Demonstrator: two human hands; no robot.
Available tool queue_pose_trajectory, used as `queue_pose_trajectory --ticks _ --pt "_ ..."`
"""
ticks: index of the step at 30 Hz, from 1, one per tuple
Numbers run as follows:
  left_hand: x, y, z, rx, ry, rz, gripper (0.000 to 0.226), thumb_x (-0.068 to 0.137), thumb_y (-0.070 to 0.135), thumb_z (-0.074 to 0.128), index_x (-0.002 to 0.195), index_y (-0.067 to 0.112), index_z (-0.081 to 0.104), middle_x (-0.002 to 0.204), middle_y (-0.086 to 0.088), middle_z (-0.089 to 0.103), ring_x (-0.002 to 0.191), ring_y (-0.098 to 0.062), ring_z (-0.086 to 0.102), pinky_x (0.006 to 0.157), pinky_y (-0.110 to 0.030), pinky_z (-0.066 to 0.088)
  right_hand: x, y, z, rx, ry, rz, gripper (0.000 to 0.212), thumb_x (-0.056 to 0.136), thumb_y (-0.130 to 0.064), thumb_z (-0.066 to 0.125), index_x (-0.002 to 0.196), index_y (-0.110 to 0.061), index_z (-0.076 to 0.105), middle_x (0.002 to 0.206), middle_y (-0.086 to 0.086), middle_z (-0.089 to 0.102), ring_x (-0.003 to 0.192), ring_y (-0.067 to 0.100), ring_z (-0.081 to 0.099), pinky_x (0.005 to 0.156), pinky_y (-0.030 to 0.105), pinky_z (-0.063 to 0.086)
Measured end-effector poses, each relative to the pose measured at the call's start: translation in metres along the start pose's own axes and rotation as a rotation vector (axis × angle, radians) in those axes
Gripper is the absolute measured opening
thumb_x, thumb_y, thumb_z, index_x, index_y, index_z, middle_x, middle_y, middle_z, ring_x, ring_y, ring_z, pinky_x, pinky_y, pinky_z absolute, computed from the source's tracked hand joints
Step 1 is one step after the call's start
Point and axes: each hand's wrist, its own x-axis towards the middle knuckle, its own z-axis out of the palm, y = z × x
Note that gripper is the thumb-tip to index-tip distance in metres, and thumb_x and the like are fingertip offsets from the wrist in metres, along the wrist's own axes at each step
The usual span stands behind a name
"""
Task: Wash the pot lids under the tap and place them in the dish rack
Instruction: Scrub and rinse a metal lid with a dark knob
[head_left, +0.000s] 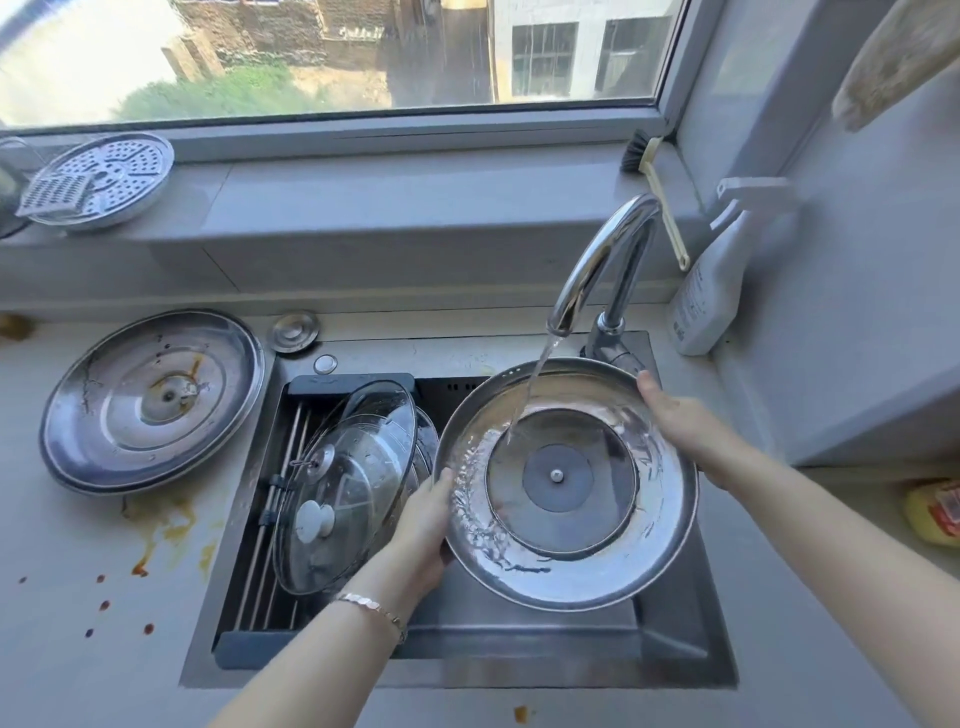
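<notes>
both hands hold a large steel lid (566, 483) over the sink (670, 639), its underside up and tilted a little toward the person. the left hand (423, 525) grips the lid's left rim, fingers curled under it, a thin bracelet (371, 608) on the wrist. the right hand (680, 423) clasps the upper right rim, thumb on the inside edge. water from the chrome tap (597, 260) falls onto the lid's upper middle and pools along its left inner side.

in the left half of the sink sits the dish rack (270, 525), and a glass lid (348, 488) with a white knob leans in it, with the edge of another lid just behind. on the counter left of the sink, a second steel lid (153, 400) lies underside up, stained brown, with brown splashes (161, 525) on the counter toward its front edge. a small round metal cap (295, 331) rests at the counter's back edge beside the sink's rear left corner. a spray bottle (711, 291) stands at the back right corner, a brush (657, 192) leaning behind the tap. a perforated steamer plate (104, 179) sits on the window sill.
</notes>
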Motion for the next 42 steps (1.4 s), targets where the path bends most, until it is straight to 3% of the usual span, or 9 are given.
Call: queue_pose_trajectory --ticks 7,11,15,18,23,26,29,35,42 --pt "-0.021 0.025 -0.002 0.269 0.038 0.208 0.012 0.087 0.004 0.053 0.093 0.014 0.053 0.081 -0.014 0.061 0.059 -0.025 0.06 0.059 -0.036 0.053 0.016 0.008 0.028 0.224 0.013 0.071 0.049 0.094 -0.025 0.051 0.135 0.0 0.043 0.138 0.012 0.048 0.125 0.027 0.046 0.108 0.036 0.033" --pt "-0.033 0.033 0.001 0.414 0.081 0.273 0.015 0.081 0.011 0.059 0.084 0.018 0.046 0.082 -0.015 0.061 0.061 -0.026 0.063 0.067 -0.048 0.059 0.033 -0.014 0.042 0.501 0.115 0.103 0.01 0.089 0.0 0.045 0.088 -0.001 0.054 0.08 0.011 0.048 0.085 0.03 0.056 0.108 0.055 0.03" --pt "-0.034 0.032 -0.002 0.393 0.1 0.272 0.012 0.08 0.01 0.056 0.086 0.012 0.045 0.079 -0.014 0.06 0.049 -0.022 0.062 0.064 -0.049 0.059 0.041 -0.04 0.056 0.722 0.175 0.141 0.033 0.086 0.003 0.046 0.119 0.001 0.049 0.112 0.01 0.049 0.118 0.029 0.046 0.109 0.046 0.034" --pt "-0.033 0.032 -0.001 0.361 0.095 0.256 0.012 0.081 0.007 0.055 0.086 0.01 0.044 0.074 -0.011 0.056 0.045 -0.021 0.06 0.065 -0.052 0.058 0.046 -0.05 0.06 0.759 0.132 0.145 0.043 0.085 0.003 0.046 0.128 0.001 0.043 0.121 0.011 0.045 0.114 0.026 0.043 0.109 0.044 0.034" --pt "-0.035 0.034 0.003 0.314 0.108 0.205 0.032 0.067 0.015 0.057 0.095 0.004 0.046 0.096 -0.024 0.061 0.059 -0.029 0.066 0.061 -0.052 0.058 0.016 -0.042 0.058 0.17 -0.086 0.055 0.059 0.086 -0.015 0.055 0.14 -0.003 0.032 0.13 0.01 0.044 0.111 0.022 0.044 0.097 0.036 0.038" --pt "-0.037 0.038 0.007 0.295 0.097 0.184 0.036 0.064 0.017 0.057 0.097 0.006 0.045 0.101 -0.026 0.062 0.073 -0.034 0.07 0.064 -0.052 0.058 -0.034 -0.039 0.063 -0.146 -0.469 -0.144 0.061 0.085 -0.027 0.059 0.14 -0.016 0.036 0.138 0.004 0.047 0.119 0.016 0.049 0.101 0.035 0.042" --pt "-0.039 0.042 0.013 0.286 0.062 0.144 0.034 0.062 0.016 0.056 0.091 0.004 0.044 0.085 -0.024 0.064 0.075 -0.036 0.07 0.064 -0.049 0.059 -0.085 -0.037 0.073 -0.287 -0.692 -0.321 0.046 0.081 -0.039 0.065 0.124 -0.031 0.05 0.115 -0.009 0.061 0.105 0.007 0.059 0.093 0.026 0.047" --pt "-0.056 0.047 0.024 0.237 -0.091 0.153 0.018 0.083 0.015 0.061 0.09 0.004 0.049 0.09 -0.02 0.064 0.075 -0.028 0.069 0.057 -0.031 0.059 -0.105 -0.024 0.083 -0.43 -0.132 -0.631 0.013 0.083 -0.027 0.06 0.089 -0.019 0.051 0.085 0.006 0.066 0.082 0.028 0.059 0.062 0.032 0.033" --pt "-0.059 0.021 -0.003 0.292 -0.088 0.18 0.008 0.093 0.009 0.046 0.1 0.006 0.05 0.086 -0.007 0.054 0.066 -0.018 0.054 0.059 -0.025 0.044 -0.086 0.002 0.049 0.287 0.161 -0.216 0.011 0.076 -0.007 0.066 0.075 -0.01 0.056 0.068 0.003 0.058 0.061 0.015 0.052 0.057 0.027 0.043"
